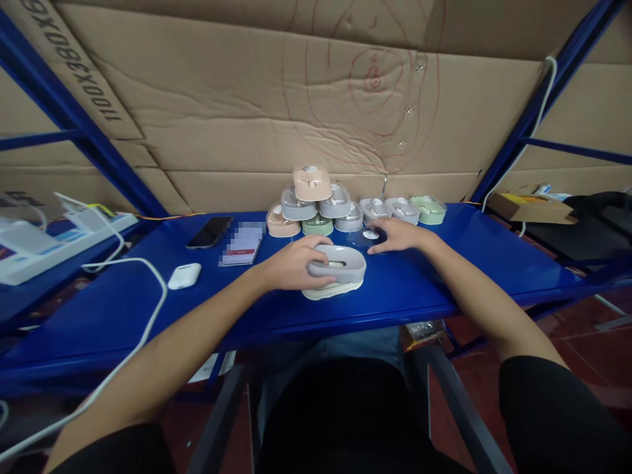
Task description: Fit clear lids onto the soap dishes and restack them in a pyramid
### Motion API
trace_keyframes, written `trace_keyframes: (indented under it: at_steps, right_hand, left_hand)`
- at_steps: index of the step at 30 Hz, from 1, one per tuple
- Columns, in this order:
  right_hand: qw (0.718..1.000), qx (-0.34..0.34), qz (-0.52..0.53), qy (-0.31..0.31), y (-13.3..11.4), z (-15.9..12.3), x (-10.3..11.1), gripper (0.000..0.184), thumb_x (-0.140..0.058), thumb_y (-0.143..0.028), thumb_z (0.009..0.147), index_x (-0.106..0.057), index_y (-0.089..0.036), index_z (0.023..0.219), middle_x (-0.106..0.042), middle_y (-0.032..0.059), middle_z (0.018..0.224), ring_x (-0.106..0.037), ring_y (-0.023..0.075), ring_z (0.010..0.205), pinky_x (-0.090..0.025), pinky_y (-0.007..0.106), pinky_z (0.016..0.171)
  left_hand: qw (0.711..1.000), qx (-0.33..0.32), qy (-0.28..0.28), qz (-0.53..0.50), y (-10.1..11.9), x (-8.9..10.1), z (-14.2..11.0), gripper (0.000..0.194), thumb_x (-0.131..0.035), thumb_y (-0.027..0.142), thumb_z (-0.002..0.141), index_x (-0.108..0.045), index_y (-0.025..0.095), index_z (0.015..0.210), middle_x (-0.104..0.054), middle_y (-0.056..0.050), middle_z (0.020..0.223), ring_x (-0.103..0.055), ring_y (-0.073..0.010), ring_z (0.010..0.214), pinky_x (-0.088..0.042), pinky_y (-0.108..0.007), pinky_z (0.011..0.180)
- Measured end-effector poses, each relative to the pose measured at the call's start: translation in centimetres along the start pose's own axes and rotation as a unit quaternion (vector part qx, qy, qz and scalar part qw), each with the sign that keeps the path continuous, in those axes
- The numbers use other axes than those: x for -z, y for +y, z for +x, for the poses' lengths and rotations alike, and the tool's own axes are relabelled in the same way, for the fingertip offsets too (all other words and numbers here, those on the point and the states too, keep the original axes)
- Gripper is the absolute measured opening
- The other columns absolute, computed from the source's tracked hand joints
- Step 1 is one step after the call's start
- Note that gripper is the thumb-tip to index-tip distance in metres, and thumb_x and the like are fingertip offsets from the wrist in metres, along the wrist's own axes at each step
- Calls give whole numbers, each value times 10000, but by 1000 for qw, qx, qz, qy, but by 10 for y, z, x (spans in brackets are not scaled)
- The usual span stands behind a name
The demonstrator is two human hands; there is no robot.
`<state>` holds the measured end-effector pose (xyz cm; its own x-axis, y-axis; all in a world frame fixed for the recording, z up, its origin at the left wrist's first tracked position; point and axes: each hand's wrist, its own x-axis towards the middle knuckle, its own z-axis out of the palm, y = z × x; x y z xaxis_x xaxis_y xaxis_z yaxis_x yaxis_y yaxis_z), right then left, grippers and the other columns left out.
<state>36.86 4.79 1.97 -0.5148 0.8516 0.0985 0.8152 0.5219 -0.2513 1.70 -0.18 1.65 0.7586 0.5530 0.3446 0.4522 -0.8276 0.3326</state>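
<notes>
My left hand [296, 264] is closed around the left end of a grey oval dish [353, 271], thumb on the near side and fingers over the far rim. A slot shows in the dish's floor. Beneath it, flat on the table, lies a cream-coloured oval piece [330, 291]. My right hand [401, 234] grips the right edge of a clear lid [356, 241] with a round white label, low over the blue tabletop just behind the dish. Whether the lid touches the table I cannot tell.
Several lidded oval boxes [299, 209] in grey, peach and green are stacked or lined up at the back. To the left are a dark phone [210, 232], a lit phone [243, 243], a white earbud case [184, 276] and a white cable [153, 316]. Cardboard [222, 99] stands behind.
</notes>
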Motion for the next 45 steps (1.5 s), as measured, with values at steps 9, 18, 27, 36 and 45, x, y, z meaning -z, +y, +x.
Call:
trace_keyframes:
  at_steps: [9, 18, 27, 36, 45]
  right_hand:
    - [1000, -6, -5, -24, -1, 0, 3, 956, -878, -708, 801, -657, -134, 1533, -738, 235, 1461, -727, 442, 1286, -582, 586, 1119]
    - [1000, -6, -5, -12, 2, 1, 0, 961, -899, -703, 789, -666, -119, 1515, -756, 243, 1415, -746, 424, 1240, -595, 581, 1084]
    - [998, 1, -48, 51, -10, -3, 8, 803, -864, -671, 811, -736, -133, 1394, -829, 195, 1213, -784, 387, 1059, -624, 513, 944]
    - [974, 78, 77, 197, -59, -14, 5, 734, -772, -680, 896, -713, -173, 1423, -794, 168, 1240, -745, 350, 1078, -613, 518, 947]
    - [982, 105, 79, 139, -83, -12, -33, 842, -817, -728, 835, -712, -194, 1477, -724, 177, 1338, -696, 386, 1238, -575, 586, 1091]
  left_hand:
    - [987, 89, -131, 23, 21, 16, -2, 836, -866, 595, 774, -560, 228, 1460, -640, -147, 1466, -710, -372, 1224, -568, -473, 1019]
    - [984, 43, -151, 89, 23, 8, -4, 891, -822, 540, 788, -573, 245, 1591, -693, -145, 1366, -697, -390, 1241, -549, -455, 1050]
    - [985, -6, -122, 120, 21, -5, -5, 772, -773, 386, 852, -594, 314, 1601, -556, -172, 1641, -600, -465, 1442, -492, -588, 1195]
    - [991, 98, -37, -82, -3, -24, 4, 1263, -995, 604, 696, -362, 214, 1717, -514, -254, 1694, -512, -469, 1582, -437, -627, 1287]
    - [961, 133, 60, -236, -25, -48, 7, 1465, -1074, 476, 604, -212, 260, 1769, -616, -267, 1595, -624, -470, 1500, -491, -690, 1239]
